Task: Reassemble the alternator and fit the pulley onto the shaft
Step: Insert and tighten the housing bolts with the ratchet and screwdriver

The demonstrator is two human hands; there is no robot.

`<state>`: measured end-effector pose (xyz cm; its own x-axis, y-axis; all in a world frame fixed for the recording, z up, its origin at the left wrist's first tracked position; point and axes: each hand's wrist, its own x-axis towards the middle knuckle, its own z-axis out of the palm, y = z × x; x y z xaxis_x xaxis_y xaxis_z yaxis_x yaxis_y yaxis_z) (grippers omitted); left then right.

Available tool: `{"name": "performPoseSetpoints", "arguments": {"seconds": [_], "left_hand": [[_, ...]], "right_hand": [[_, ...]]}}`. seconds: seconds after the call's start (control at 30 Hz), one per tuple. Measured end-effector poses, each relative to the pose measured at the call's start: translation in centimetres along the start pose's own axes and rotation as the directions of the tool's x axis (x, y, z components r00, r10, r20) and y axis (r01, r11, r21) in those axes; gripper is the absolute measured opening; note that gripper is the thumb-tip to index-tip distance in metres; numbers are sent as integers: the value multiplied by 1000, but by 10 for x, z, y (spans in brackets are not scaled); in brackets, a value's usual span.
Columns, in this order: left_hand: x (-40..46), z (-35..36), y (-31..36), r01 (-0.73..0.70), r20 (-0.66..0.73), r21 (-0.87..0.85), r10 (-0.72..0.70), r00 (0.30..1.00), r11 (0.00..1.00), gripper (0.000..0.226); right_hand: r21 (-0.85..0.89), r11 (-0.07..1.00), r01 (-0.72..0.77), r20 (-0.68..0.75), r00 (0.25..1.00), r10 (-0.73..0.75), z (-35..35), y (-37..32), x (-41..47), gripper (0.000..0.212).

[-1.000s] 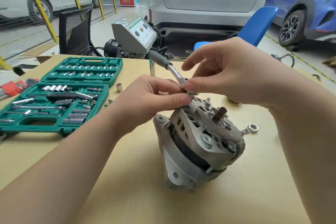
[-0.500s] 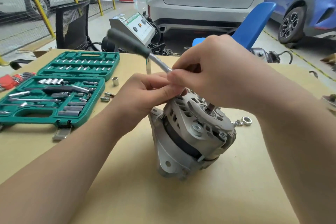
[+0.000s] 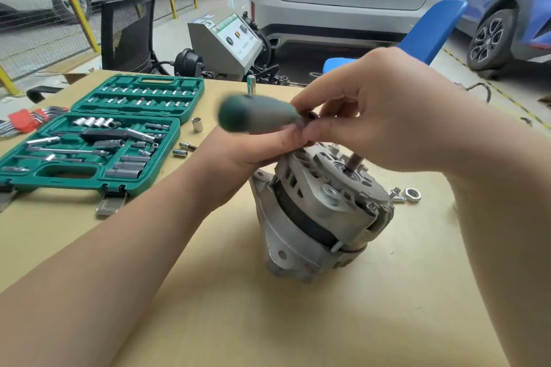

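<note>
The grey alternator [image 3: 322, 211] stands tilted on the tan table [image 3: 298, 322], with its bare shaft [image 3: 354, 162] pointing up and to the right. A ratchet with a green handle [image 3: 256, 113], blurred by motion, sits at the housing's upper left edge. Its head is hidden between my fingers. My left hand [image 3: 247, 152] grips the ratchet at the head, against the housing. My right hand [image 3: 381, 116] reaches over the alternator and pinches the same spot from above. A loose nut [image 3: 413, 195] and a small bolt lie just right of the alternator. No pulley is visible.
An open green socket case [image 3: 89, 143] fills the table's left side, red-holdered hex keys [image 3: 24, 119] beyond it. Loose sockets [image 3: 197, 124] lie between the case and my left hand. A chrome extension [image 3: 251, 83] stands upright at the far edge. Beyond it are a machine, chairs and cars.
The ratchet handle has swung round from pointing away at the back left to pointing left, and is now blurred. Both hands stay at the ratchet head. The camera view has shifted slightly.
</note>
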<state>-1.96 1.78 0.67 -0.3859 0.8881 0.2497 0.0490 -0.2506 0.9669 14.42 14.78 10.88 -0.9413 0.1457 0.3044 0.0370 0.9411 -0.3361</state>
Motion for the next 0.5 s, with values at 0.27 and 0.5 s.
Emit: {"name": "performPoseSetpoints", "arguments": {"seconds": [0.27, 0.5], "left_hand": [[-4, 0, 5, -6, 21, 28, 6, 1000, 1000, 27], [-4, 2, 5, -3, -28, 75, 5, 1000, 997, 29]], "right_hand": [[-38, 995, -93, -81, 993, 90, 9, -8, 5, 16], [-63, 946, -318, -164, 938, 305, 21, -6, 11, 61]]}}
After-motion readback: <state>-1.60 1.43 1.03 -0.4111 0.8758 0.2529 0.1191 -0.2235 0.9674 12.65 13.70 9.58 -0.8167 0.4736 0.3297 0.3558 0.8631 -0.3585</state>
